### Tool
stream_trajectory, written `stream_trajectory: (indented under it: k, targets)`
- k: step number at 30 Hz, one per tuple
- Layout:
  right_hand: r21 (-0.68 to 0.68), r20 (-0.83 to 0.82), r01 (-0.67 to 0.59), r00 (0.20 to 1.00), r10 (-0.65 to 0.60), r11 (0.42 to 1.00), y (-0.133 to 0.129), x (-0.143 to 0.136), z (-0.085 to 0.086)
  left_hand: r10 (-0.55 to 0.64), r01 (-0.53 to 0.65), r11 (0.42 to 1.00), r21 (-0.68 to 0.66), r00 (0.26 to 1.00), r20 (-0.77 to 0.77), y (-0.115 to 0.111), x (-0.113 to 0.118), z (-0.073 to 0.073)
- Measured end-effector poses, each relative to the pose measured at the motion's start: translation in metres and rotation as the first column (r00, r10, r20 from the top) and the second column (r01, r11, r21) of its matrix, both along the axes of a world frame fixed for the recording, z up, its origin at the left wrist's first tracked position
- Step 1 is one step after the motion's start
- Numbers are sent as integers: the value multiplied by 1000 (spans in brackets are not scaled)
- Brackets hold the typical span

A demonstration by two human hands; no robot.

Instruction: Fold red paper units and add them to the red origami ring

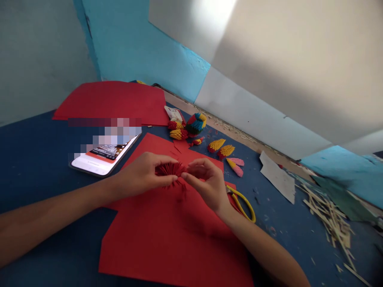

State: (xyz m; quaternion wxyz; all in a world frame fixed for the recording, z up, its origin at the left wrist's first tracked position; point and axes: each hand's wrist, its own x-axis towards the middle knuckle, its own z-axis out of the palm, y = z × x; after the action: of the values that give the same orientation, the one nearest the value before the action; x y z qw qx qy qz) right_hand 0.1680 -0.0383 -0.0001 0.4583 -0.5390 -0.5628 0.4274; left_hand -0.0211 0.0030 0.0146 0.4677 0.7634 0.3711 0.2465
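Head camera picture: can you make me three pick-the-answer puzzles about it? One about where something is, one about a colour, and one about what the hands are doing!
1. Where is the phone?
A. left of the hands
B. on the grey paper
C. under the scissors

2. What colour are the scissors' handles?
A. green
B. yellow
C. white

3. What are the hands doing?
A. lying flat
B. both holding the red folded paper piece
C. holding the phone

Answers:
1 A, it lies on the blue table beside the left hand.
2 B, yellow loops show by the right hand.
3 B, fingers of both pinch it over the red sheet.
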Motion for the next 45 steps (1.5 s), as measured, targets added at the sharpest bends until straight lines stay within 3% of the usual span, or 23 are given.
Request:
stream_trajectory:
  k: [8, 14, 18, 21, 26, 31, 38, 45]
  targets:
    - [125, 121, 31, 992, -46, 992, -4, -6, -7, -9, 11, 999, -52, 1000, 26, 1, 0, -4]
    - [70, 4, -43, 999, 43, 997, 14, 12, 7, 81, -48, 980, -194, 983, 165, 8, 5, -7]
    - [82, 162, -119, 981, 105, 989, 26, 34, 17, 210, -122, 937, -327, 946, 249, 11, 7, -12]
    - [31, 269, -213, 943, 197, 977, 29, 43, 15, 259, -150, 922, -357, 924, 282, 13, 6, -16]
    - [-75, 442, -468, 776, 450, 881, 30, 45, 0, 281, -169, 915, -367, 919, 278, 16, 7, -22]
    - [-123, 513, -632, 619, 594, 765, 30, 42, -5, 254, -155, 925, -346, 931, 261, 18, 7, -29]
    - [-155, 478, -690, 574, 665, 707, 32, 43, 2, 191, -129, 955, -266, 956, 222, 19, 9, -37]
    - [-173, 399, -742, 548, 735, 647, 36, 46, -5, 193, -143, 960, -240, 961, 200, 19, 9, -39]
